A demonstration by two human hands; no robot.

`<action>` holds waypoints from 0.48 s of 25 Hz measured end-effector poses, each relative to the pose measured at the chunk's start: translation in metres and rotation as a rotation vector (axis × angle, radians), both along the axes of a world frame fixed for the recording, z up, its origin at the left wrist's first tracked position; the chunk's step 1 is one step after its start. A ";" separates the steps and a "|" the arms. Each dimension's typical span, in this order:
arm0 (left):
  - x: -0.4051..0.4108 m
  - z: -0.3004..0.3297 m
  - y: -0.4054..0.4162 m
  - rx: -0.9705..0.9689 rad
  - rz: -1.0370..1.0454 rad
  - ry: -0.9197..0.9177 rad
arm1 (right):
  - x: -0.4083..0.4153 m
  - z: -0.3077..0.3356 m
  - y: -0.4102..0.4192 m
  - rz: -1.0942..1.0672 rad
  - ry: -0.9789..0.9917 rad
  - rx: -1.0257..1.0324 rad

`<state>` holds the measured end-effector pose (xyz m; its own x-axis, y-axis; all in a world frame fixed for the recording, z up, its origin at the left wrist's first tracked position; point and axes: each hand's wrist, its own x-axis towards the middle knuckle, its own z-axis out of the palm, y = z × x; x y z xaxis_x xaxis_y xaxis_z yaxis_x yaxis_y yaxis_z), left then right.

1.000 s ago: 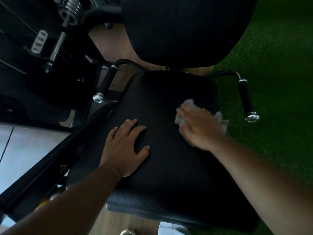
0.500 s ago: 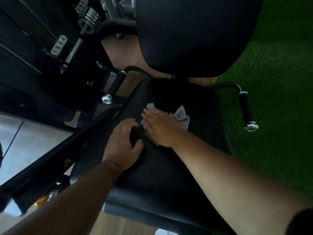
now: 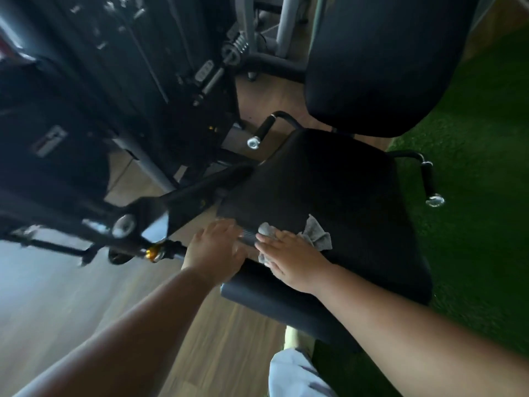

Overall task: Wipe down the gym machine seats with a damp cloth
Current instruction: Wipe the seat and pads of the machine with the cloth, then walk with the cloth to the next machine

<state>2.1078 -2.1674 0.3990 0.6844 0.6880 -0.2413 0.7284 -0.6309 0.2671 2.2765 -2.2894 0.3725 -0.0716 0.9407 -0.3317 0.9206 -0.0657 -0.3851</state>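
Grey crumpled cloth (image 3: 316, 236) lies under flat right hand (image 3: 292, 260) on padded seat (image 3: 329, 184).

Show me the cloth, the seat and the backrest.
cloth (image 3: 317, 234): head view, bunched grey corner beyond the fingers.
seat (image 3: 329, 181): head view, bare middle of the pad.
backrest (image 3: 378, 67): head view, middle of the pad.
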 end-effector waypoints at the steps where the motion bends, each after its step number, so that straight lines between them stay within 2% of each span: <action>1: -0.028 0.013 -0.007 -0.009 0.026 -0.005 | -0.019 0.006 -0.006 -0.022 0.026 -0.026; 4: -0.122 0.056 -0.022 -0.019 0.087 -0.034 | -0.079 0.045 -0.018 -0.247 0.176 -0.022; 7: -0.234 0.107 -0.040 0.000 0.088 -0.009 | -0.161 0.103 -0.021 -0.443 0.382 0.077; 9: -0.312 0.137 -0.055 0.016 0.120 -0.007 | -0.218 0.139 -0.016 -0.431 0.451 0.105; 12: -0.429 0.175 -0.080 0.027 0.265 -0.043 | -0.306 0.186 0.000 -0.192 0.421 0.146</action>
<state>1.6785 -2.2472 0.5739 0.4887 0.8504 -0.1949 0.8575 -0.4271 0.2868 1.9705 -2.2899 0.5582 0.0080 0.9846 -0.1744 0.6592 -0.1363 -0.7395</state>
